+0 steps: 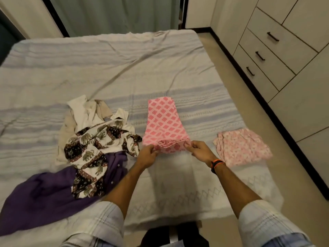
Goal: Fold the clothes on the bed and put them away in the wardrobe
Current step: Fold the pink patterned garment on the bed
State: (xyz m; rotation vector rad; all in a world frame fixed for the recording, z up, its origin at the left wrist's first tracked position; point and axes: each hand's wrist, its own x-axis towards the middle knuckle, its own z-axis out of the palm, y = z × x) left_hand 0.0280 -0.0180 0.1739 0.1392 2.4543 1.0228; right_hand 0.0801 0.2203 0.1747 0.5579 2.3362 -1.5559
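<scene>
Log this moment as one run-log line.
stage: folding | left hand and right hand: pinch pink diamond cloth near edge | folded: pink floral cloth | unfolded: pile

Both arms reach forward, sleeves rolled at the elbows. The left hand (146, 155) and right hand (200, 151) each pinch with curled fingers. A band circles the right wrist.

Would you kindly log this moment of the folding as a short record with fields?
in hand: pink diamond-print cloth, near edge pinched by left hand and right hand
folded: pale pink floral garment, right of it
unfolded: purple shirt, elephant-print garment, cream garment
surface: striped bedsheet
wardrobe: drawers closed
</scene>
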